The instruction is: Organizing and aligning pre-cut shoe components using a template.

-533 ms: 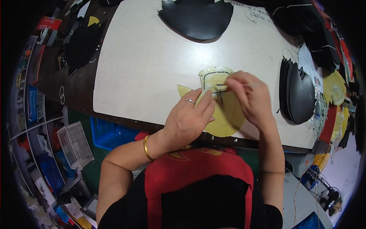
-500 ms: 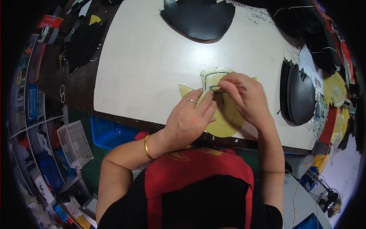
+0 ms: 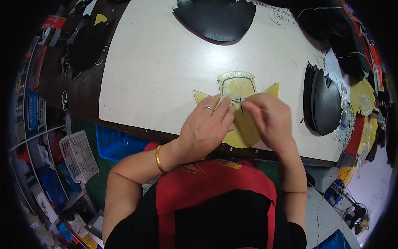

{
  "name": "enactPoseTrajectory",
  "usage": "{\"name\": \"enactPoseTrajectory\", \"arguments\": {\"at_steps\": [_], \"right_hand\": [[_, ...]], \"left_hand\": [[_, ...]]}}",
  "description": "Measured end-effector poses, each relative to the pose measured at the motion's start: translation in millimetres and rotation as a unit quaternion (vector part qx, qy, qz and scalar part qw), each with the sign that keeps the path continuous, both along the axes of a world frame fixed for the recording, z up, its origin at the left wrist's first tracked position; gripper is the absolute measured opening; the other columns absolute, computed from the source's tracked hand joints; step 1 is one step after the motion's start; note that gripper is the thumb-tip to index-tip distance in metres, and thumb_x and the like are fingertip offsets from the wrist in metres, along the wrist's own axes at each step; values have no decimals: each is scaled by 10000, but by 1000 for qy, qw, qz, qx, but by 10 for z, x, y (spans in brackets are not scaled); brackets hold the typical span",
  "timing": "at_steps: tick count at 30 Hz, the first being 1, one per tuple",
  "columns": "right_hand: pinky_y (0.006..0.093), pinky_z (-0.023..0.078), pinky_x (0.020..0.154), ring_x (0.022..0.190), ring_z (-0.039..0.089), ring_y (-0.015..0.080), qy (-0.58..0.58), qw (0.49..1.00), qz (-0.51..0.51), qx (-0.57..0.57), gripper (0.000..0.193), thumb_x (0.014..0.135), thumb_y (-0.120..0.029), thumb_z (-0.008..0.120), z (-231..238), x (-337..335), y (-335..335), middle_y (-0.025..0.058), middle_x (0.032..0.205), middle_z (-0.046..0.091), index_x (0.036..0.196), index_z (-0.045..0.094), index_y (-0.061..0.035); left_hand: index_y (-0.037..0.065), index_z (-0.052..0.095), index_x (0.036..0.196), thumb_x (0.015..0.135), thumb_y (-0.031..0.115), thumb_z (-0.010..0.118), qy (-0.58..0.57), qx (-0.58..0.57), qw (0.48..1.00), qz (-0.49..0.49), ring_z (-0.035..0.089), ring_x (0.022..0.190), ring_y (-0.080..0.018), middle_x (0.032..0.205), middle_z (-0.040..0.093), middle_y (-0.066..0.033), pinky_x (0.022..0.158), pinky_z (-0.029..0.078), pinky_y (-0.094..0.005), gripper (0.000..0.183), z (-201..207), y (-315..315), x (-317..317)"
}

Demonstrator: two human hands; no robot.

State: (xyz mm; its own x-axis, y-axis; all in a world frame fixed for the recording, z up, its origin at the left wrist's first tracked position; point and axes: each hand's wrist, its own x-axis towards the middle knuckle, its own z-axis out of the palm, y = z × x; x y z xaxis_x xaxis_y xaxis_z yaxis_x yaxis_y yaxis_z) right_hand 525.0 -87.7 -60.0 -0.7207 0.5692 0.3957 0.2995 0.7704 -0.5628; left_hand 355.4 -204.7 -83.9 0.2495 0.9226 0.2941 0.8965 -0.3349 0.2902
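Flat on the pale work board lies a yellow template point(image 3: 244, 135) with pointed side wings and dark slots along its upper part. My left hand point(image 3: 207, 124), wearing a ring and a gold bangle, rests on its left side with the fingers stretched out and pressing down. Over the template's right half, my right hand point(image 3: 271, 118) pinches a thin pen point(image 3: 237, 101), its tip beside the left fingertips at the cross-shaped slots. The hand is slightly blurred, and most of the pen is hidden by the fingers. What lies under the template cannot be made out.
A black leather-like piece point(image 3: 217, 20) with a jagged edge lies at the board's far side. A stack of similar black pieces point(image 3: 325, 101) stands at the right, near tied black bundles point(image 3: 321, 23). Below the table's left edge is a blue crate point(image 3: 114, 143).
My right hand has moved slightly right and down with the pen, uncovering the template's top and right wing. My left hand stays nearly in place. The view has shifted a little.
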Motion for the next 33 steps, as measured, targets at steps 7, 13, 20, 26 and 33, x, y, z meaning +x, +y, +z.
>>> {"name": "enactPoseTrajectory", "arguments": {"at_steps": [7, 13, 20, 26, 33], "right_hand": [[381, 487, 597, 659, 632, 278, -8, 994, -40, 98, 130, 880, -155, 726, -82, 65, 9, 66, 733, 639, 818, 636, -86], [392, 522, 676, 746, 694, 304, -53, 969, -184, -154, 261, 1011, -217, 530, 112, 305, 97, 145, 817, 691, 935, 676, -15], [391, 518, 758, 813, 655, 375, -119, 953, -229, -159, 271, 996, -280, 590, -201, 398, 103, 168, 856, 663, 1041, 668, -24], [280, 542, 714, 807, 711, 141, 91, 876, -465, -91, 237, 995, -244, 644, -112, 1521, 536, 93, 933, 759, 1060, 735, -34], [257, 509, 842, 1001, 660, 106, -67, 825, -560, 3, 337, 1012, -260, 615, -93, 3130, 1021, 69, 1094, 726, 1205, 683, 8]], "left_hand": [[-63, 622, 1178, 779, 220, 778, -1, -11, 1000, 2, 577, 1129, -354, 1242, 599, -204, 984, 502, -423, 514, 5, 19, -1], [-47, 608, 1196, 780, 223, 781, 13, -15, 1000, 8, 561, 1135, -347, 1260, 589, -190, 995, 490, -423, 525, -7, -20, -8], [-3, 591, 1215, 830, 249, 728, 38, 7, 999, 1, 556, 1134, -345, 1269, 574, -187, 1001, 464, -459, 481, -135, 28, 18], [35, 590, 1266, 844, 163, 717, 35, 161, 986, -6, 567, 1194, -332, 1271, 593, -155, 998, 467, -448, 458, -118, 562, -420], [52, 674, 1109, 827, 87, 697, 156, 168, 971, 66, 649, 1011, -270, 1070, 676, -84, 828, 532, -384, 285, -223, 1393, -968]]}}
